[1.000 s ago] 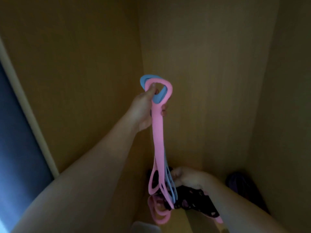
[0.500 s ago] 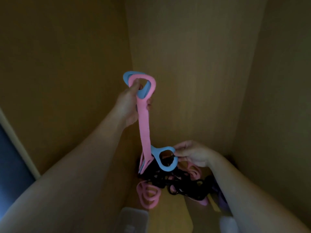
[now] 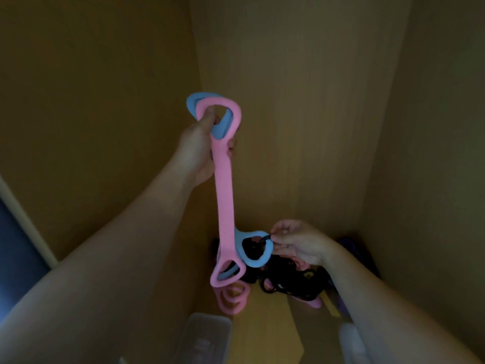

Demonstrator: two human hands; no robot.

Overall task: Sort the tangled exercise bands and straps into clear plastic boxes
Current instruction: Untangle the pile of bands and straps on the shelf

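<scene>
Dim light, much indistinct. Black straps (image 3: 288, 282), lower centre: a tangled heap, single strands not separable, partly behind my right hand (image 3: 299, 244). Purple item (image 3: 350, 245), right of that wrist: mostly hidden, kind not clear. Box (image 3: 207, 334), clear plastic, bottom centre: cut off by the frame edge, contents blurred. Second pale shape (image 3: 351, 340), bottom right: blurred, cut by my forearm, not identifiable. Pink loops (image 3: 233, 298), below the heap: lying on the floor, number uncertain. Blue band (image 3: 256, 258): its middle is hidden behind the pink band (image 3: 225, 195); only its end loops show. Left hand (image 3: 195, 151), centre of frame, raised: thumb through both top loops, fingers curled round the pink band's neck, gripping it so both bands hang down. Right hand, lower right of centre, palm toward me: thumb and fingertips pinch the rim of the blue band's lower loop, where a black strap crosses it. Whether the strap is pinched too, I cannot tell.
</scene>
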